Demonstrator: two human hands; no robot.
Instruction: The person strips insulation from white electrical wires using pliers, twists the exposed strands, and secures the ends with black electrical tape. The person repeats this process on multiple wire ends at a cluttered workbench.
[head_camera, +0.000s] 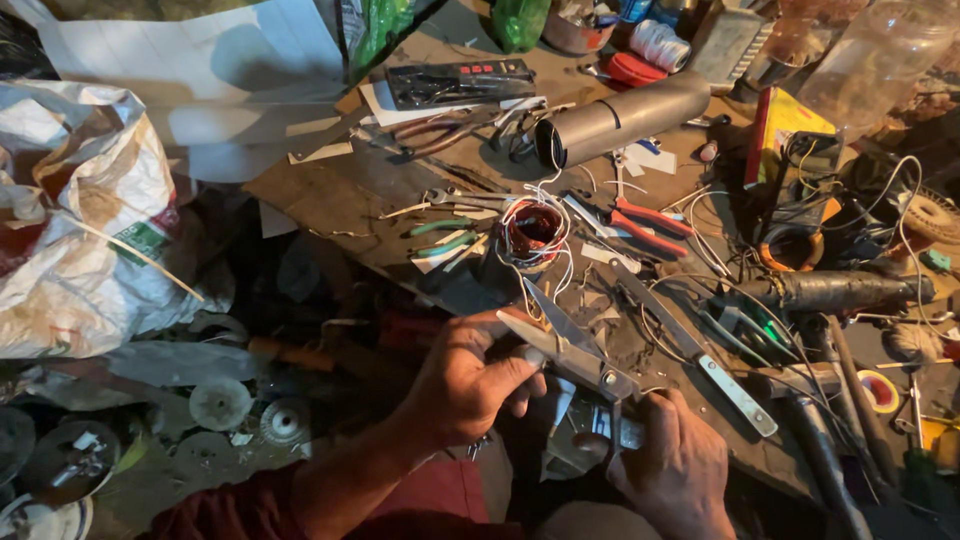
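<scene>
1. At the near edge of the bench (330, 190), a pair of scissors (570, 345) is held with the blades parted and pointing up and to the left.
2. The left hand (465, 380) is closed about a small pale strip (515, 325) that lies between the blades; thumb and forefinger are pinched on it.
3. The right hand (675, 465) is clenched around the scissor handles, low in the view and just beside the left hand.
4. Just beyond the blade tips, a coil of copper wire wound with white leads (533, 232) is seen standing on the bench, near but apart from the scissors.
5. To the right of the blades, a long flat metal tool (700, 360) is laid slantwise, close to the right hand; red-handled pliers (645, 225) are set further back.
6. A grey metal tube (625, 120) is laid across the far part of the bench, well apart from both hands.
7. The bench top is crowded to its edges with wires and tools, so little open room is left around the hands; the only freer space is found to the left, below the bench edge, where discs and a white sack (80, 230) lie on the floor.
</scene>
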